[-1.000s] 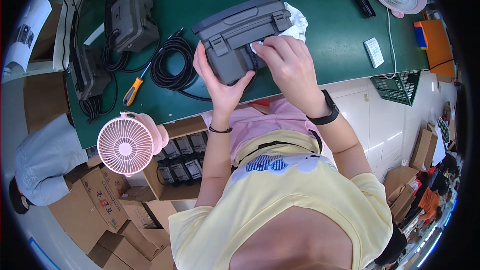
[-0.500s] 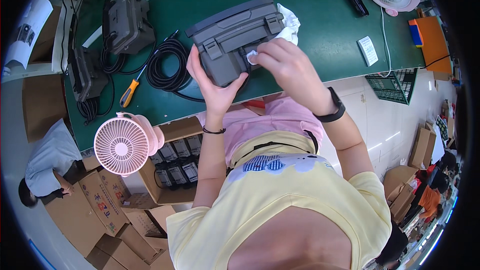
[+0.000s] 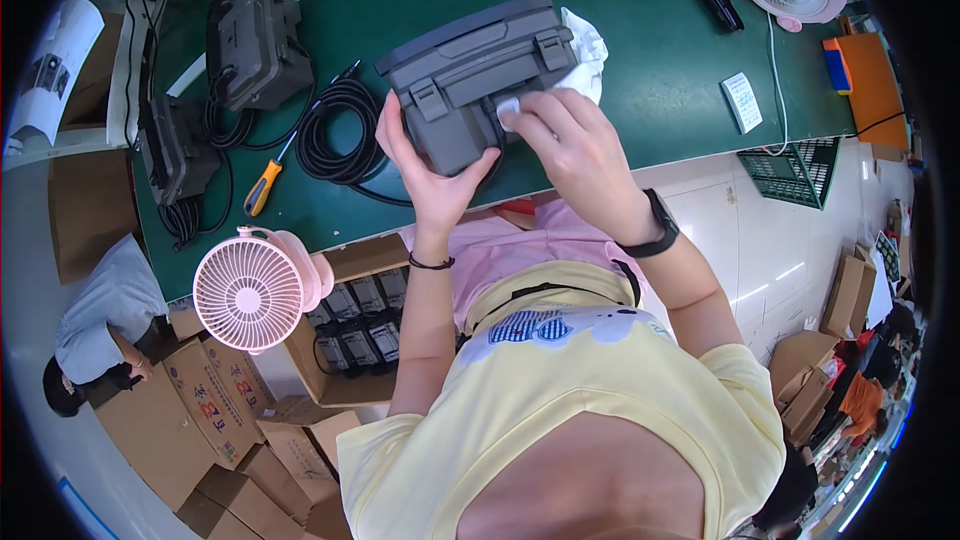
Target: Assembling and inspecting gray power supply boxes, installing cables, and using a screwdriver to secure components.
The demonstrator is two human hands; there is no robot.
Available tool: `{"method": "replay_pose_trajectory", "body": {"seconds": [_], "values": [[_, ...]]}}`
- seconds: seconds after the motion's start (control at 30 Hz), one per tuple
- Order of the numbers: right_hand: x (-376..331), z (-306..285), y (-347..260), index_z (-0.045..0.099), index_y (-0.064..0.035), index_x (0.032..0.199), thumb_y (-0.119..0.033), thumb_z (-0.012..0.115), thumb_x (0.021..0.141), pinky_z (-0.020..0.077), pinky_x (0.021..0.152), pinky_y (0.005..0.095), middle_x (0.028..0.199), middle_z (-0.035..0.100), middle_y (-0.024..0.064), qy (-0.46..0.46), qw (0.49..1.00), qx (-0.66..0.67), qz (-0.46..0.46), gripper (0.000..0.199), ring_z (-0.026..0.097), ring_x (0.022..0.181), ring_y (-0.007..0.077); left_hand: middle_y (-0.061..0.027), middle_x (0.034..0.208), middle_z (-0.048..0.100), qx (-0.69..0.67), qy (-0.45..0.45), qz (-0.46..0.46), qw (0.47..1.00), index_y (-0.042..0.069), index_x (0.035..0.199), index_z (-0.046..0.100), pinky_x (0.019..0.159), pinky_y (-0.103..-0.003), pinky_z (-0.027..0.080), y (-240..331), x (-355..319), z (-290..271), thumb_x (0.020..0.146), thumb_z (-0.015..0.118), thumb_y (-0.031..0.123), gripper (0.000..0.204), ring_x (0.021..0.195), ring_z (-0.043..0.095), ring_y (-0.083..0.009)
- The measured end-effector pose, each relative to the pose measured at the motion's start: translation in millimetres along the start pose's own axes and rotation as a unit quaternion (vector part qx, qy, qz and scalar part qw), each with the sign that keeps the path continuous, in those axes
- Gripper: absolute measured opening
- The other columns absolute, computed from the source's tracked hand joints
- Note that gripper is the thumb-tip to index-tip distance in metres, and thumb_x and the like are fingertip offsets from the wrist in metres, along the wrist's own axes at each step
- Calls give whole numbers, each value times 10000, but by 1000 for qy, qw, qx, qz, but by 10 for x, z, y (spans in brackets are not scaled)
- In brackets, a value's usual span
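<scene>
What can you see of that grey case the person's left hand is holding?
The case is boxy, dark grey and plastic-looking, with two latches along the side facing the person; its lid looks closed. It is angled near the edge of the green table, right end farther away. The left hand grips its left side; the right hand pinches a small white wad against or close to its near side, beside a dark cable. Its underside is hidden.

A factory workshop is indicated by a green workbench (image 3: 660, 90) at which gray latched cases (image 3: 475, 65) and a screwdriver (image 3: 264, 185) are located. Cardboard boxes (image 3: 205, 405) and a plastic crate (image 3: 790, 178) are placed nearby; other workers (image 3: 108, 305) are seen.
</scene>
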State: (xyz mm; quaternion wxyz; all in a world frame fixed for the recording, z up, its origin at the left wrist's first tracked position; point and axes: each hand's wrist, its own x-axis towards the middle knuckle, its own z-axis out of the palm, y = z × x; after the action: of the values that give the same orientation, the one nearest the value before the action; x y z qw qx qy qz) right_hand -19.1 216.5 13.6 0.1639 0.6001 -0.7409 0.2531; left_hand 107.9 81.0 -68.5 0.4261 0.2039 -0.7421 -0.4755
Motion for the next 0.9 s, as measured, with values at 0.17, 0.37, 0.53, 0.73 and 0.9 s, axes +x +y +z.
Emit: {"method": "replay_pose_trajectory", "body": {"seconds": [0.17,0.37,0.53,0.73,0.9], "values": [[-49,78,23,685,-58,999,-54,658,705,509,738,339,971,611,59,39,999,32,20,295,604,891,228,-169,1442,254,4,0,3,1000,39,1522,196,1131,-420,322,7,-42,6,542,925,61,1221,1338,335,-317],[61,237,-82,702,-94,988,-82,651,717,484,709,321,959,620,39,75,995,-2,70,276,605,878,210,-177,1436,258,8,17,13,1000,35,1519,196,1129,-427,314,-8,-7,2,548,919,53,1211,1330,321,-325],[69,176,-103,705,-111,980,-100,651,726,463,715,317,965,602,30,60,994,-25,82,259,590,887,200,-184,1432,270,24,18,7,1000,29,1521,196,1132,-425,306,11,8,-4,555,915,50,1204,1325,324,-332],[36,34,-28,697,-114,927,-105,668,731,459,717,314,920,615,13,6,997,-6,82,199,589,870,193,-177,1424,278,33,18,-2,999,28,1527,189,1133,-422,306,32,58,5,565,912,45,1204,1315,337,-330],[139,174,-10,702,-110,920,-108,670,752,459,733,319,903,623,9,86,993,32,70,171,595,857,197,-173,1410,286,3,18,-12,1000,27,1527,189,1130,-419,309,47,69,7,572,902,38,1191,1311,337,-321]]}}
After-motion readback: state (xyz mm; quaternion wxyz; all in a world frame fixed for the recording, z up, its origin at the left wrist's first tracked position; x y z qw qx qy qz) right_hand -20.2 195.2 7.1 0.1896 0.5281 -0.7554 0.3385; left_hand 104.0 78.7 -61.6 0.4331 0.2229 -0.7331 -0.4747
